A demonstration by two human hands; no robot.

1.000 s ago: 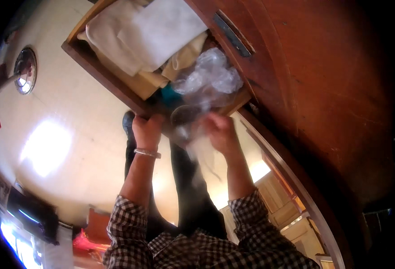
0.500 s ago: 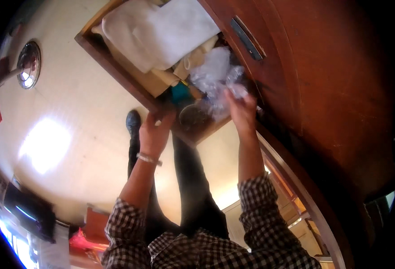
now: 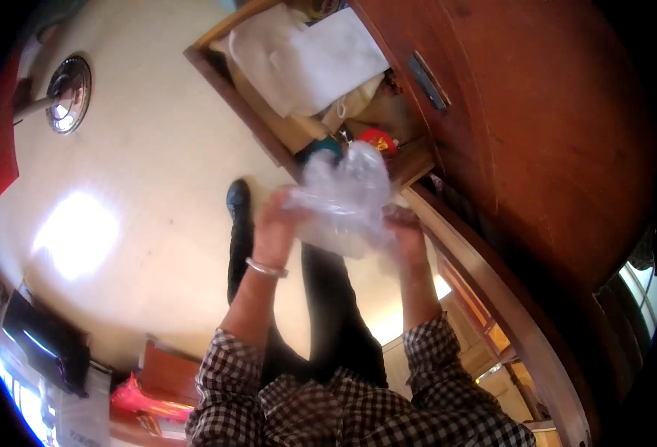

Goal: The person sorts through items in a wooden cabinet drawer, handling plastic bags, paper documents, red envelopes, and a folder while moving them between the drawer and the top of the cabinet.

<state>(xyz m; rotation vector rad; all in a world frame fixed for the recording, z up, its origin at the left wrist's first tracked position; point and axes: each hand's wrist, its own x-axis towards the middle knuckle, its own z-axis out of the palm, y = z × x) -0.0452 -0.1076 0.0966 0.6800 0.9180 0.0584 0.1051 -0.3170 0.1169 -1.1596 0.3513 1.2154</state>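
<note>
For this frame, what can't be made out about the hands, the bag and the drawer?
- Head view: the fingers of the left hand and right hand are veiled by the crumpled clear plastic bag they hold.
- Anything inside the bag: too blurred to tell.
- The open wooden drawer: white folded sheets cover most of its contents; its far end is cut off by the top edge.
- The small red item and teal item: too small to identify.

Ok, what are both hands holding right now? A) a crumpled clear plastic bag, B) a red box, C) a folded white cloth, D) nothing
A: the left hand and right hand grip a crumpled clear plastic bag between them, in front of the open wooden drawer.
</note>
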